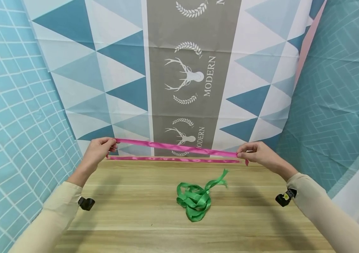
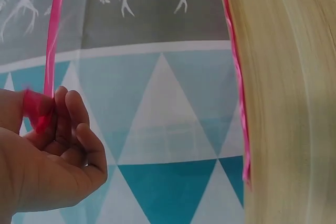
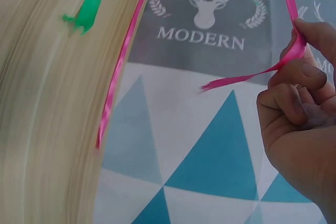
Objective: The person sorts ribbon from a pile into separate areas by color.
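1. Over the far edge of the worktop [image 1: 154, 211], in the head view, you hold a pink ribbon [image 1: 176, 148] stretched out between your left hand [image 1: 98, 151] and your right hand [image 1: 256, 153]. A second pink ribbon [image 1: 173, 160] lies flat along the far edge just beneath it, and a green ribbon [image 1: 196, 198] sits in a loose heap nearer to you, right of centre. You look to be at the step of pulling one length straight; whatever comes next calls for even tension and both pinches kept firm.

2. At the left wrist, your fingers [image 2: 73, 124] are curled in, thumb pressing the pink ribbon's [image 2: 52, 51] end against them. The ribbon runs taut away from the pinch. The second pink ribbon [image 2: 239, 93] lies along the worktop's [image 2: 289, 98] edge, well apart from the hand.

3. At the right wrist, your fingers [image 3: 294, 103] are likewise curled, pinching the pink ribbon [image 3: 294, 51] between thumb and forefinger, with a short tail sticking out past the grip. The second pink ribbon [image 3: 118, 72] and a tip of the green ribbon [image 3: 89, 6] lie on the worktop [image 3: 47, 103].
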The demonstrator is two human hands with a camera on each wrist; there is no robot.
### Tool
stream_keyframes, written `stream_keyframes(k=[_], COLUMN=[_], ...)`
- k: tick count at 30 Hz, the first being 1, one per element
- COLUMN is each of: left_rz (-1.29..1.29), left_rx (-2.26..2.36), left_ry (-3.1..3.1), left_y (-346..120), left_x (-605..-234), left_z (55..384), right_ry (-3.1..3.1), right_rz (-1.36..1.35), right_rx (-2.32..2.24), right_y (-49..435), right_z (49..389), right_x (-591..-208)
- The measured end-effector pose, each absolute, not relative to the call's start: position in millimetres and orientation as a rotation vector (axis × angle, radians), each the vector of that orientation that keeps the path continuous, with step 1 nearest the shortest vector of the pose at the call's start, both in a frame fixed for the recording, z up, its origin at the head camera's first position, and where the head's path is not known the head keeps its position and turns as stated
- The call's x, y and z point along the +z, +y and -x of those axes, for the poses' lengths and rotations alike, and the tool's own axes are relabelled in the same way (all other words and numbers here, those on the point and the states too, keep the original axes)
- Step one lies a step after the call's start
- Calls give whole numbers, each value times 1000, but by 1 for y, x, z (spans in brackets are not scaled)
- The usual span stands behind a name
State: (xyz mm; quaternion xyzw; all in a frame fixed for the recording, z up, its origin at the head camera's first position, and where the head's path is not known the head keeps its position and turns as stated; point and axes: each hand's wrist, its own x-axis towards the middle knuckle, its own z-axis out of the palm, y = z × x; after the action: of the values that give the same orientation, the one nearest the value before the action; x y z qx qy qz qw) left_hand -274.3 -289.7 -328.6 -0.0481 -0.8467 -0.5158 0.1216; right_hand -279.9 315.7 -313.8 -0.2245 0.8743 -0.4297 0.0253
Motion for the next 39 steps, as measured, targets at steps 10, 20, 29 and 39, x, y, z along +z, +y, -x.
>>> stream_keyframes(k=[10,20,29,39], left_rz=[-18,-123,-146,-264], left_rx=[-1529,-1696,-1895,-1824], left_ry=[-2462,-2401,-2320,-2365], left_y=[-308,-327,-342,-347], left_x=[-336,-342,-349,-368], left_z=[279,285,289,297], right_ry=[2774,2811,2834,2821], right_rz=[699,728,652,575], right_rx=[-1232,-1185,-1204,-1244], right_y=[327,337,347,350], right_z=[285,292,298,311], right_x=[-319,-323,-329,-337])
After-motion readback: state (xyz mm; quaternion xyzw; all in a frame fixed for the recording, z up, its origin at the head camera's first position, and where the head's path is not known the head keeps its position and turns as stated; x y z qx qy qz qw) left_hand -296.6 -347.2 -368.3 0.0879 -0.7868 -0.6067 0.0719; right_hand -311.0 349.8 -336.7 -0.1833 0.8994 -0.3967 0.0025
